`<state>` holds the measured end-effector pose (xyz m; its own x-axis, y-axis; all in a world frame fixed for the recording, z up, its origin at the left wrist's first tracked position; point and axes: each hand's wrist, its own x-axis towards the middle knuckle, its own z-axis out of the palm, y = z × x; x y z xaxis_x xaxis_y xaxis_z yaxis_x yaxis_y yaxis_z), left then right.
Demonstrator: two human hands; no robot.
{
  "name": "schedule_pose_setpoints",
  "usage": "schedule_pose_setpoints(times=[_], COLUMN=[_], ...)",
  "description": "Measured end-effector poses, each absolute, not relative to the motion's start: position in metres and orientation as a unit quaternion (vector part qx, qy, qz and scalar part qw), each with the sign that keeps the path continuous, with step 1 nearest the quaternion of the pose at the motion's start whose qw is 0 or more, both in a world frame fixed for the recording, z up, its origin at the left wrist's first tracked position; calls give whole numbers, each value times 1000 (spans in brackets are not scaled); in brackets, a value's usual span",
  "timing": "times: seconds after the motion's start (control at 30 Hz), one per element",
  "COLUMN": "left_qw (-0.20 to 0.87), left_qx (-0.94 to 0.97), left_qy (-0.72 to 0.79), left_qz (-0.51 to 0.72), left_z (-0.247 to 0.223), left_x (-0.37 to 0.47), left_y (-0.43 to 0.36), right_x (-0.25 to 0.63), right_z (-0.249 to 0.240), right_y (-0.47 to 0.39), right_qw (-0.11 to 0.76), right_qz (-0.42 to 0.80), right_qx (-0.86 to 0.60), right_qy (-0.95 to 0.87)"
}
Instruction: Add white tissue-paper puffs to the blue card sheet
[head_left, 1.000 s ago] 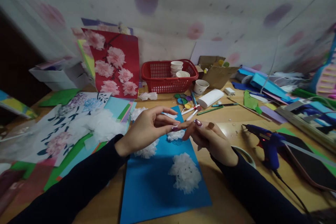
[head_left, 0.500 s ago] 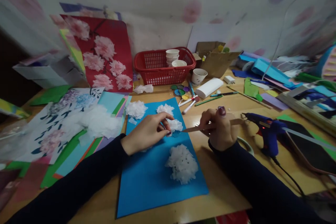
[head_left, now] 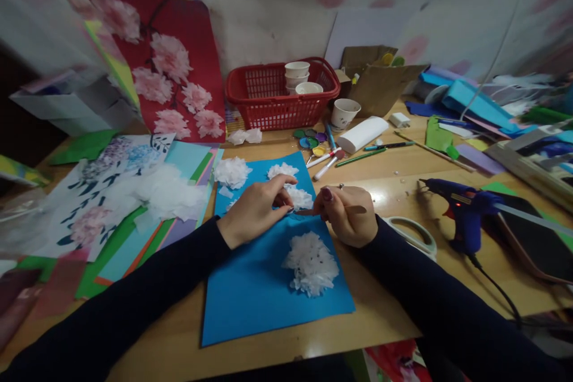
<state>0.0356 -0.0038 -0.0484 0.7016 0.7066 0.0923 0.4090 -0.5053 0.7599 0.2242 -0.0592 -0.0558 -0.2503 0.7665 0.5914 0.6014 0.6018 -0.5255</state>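
Note:
My left hand [head_left: 262,208] hovers low over a blue sheet of card [head_left: 268,298], thumb and forefinger pinched on a small blue piece [head_left: 296,215]; what it is made of is hard to tell. Closed around a flat brown wooden stick [head_left: 357,209] is my right hand [head_left: 348,215], and the stick's pointed end meets the blue piece at my left fingertips. A white tissue-paper flower [head_left: 312,264] lies on the card just below my hands. More white flowers [head_left: 281,171] sit at its far end, one [head_left: 298,197] partly behind my fingers.
On the right, a blue hot glue gun [head_left: 465,209] with a lit red light stands beside a roll of tape [head_left: 414,236] and a phone [head_left: 532,239]. Behind are a red basket [head_left: 282,113] with paper cups, brushes [head_left: 329,164] and a red flower picture [head_left: 179,59]. Coloured papers [head_left: 134,250] lie left.
My right hand has moved left and lower, bringing the stick's tip to my left fingertips. The left hand keeps its pinch. The whole view has shifted slightly.

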Motion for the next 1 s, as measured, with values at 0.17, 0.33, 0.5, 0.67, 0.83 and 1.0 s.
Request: schedule_pose_setpoints(times=[0.17,0.33,0.5,0.67,0.83,1.0], left_qw=[351,334,320,323,331,324], left_qx=[851,862,868,868,869,872], left_qy=[335,316,310,302,289,291], left_qz=[201,214,220,225,228,222], left_z=[-50,-55,-57,-58,-59,-58], left_x=[36,36,35,35,36,36], left_y=[-3,-2,-1,-1,0,2], right_x=[223,222,220,219,219,217], right_z=[-57,-57,-55,-54,-57,-59], right_y=[-59,-59,-58,-58,-56,-54], right_qw=[411,394,389,387,372,375], right_qz=[75,55,23,18,-1,-3], right_qx=[-439,-455,-438,-433,-434,-440], right_qy=[-795,-796,-810,-814,-820,-816])
